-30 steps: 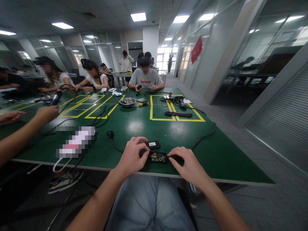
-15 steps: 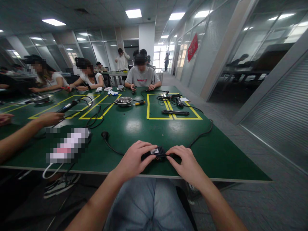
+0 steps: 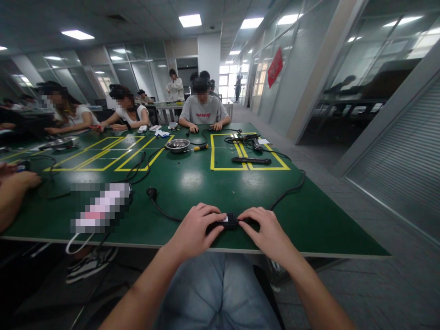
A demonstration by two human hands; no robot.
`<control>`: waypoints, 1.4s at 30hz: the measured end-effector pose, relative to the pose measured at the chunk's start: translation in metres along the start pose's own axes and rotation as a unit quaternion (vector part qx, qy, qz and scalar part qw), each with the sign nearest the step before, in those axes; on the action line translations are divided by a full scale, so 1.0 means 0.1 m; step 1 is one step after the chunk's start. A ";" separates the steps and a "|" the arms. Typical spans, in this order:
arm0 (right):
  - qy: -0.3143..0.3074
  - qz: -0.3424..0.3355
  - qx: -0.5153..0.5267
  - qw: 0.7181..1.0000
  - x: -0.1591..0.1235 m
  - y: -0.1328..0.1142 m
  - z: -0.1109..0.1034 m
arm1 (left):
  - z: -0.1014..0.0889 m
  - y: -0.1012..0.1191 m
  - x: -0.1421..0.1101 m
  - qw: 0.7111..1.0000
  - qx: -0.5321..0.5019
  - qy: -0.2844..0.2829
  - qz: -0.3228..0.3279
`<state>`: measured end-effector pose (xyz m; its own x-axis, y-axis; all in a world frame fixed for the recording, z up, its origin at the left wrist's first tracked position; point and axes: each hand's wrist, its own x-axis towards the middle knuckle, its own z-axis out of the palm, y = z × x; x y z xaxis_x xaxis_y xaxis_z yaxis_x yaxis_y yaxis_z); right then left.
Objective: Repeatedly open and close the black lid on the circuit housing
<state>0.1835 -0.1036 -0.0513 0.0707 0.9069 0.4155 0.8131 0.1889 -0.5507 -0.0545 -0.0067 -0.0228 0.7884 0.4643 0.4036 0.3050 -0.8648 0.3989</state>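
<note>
A small black box with a white label point(image 3: 227, 222) lies near the front edge of the green table point(image 3: 309, 220). My left hand point(image 3: 196, 229) curls over its left end with fingers pressed on top. Its right end sits under the fingertips of my right hand point(image 3: 266, 231). A black cable with a plug point(image 3: 150, 192) runs from the box across the table to the left. Another black cable point(image 3: 288, 190) leads away to the right. What lies inside the box is hidden.
A metal bowl point(image 3: 177, 145), a yellow-handled screwdriver point(image 3: 199, 147) and a black bar point(image 3: 250, 160) inside yellow tape squares lie further back. A blurred-out item point(image 3: 99, 206) rests at left. Other people sit around the table; a neighbour's arm point(image 3: 13, 192) reaches in at left.
The black cover that lay apart from the open base now sits on it, hiding the coloured parts inside. Both my hands have closed in on the box. The neighbour's arm has drawn back left.
</note>
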 end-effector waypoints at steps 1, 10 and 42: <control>0.000 -0.001 0.000 1.000 0.00 0.00 0.00 | 0.00 0.00 0.00 1.000 -0.004 -0.003 0.000; 0.001 -0.012 -0.006 1.000 0.00 0.04 0.02 | 0.11 -0.21 0.13 0.980 0.019 0.128 -0.153; -0.006 -0.002 0.064 0.998 -0.01 -0.05 -0.01 | -0.08 -0.06 -0.01 0.996 0.021 0.056 -0.069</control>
<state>0.1805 -0.1060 -0.0484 0.0590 0.9105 0.4092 0.7331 0.2387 -0.6368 -0.0615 -0.0007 -0.0188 0.6739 0.5961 0.4365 0.4306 -0.7970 0.4237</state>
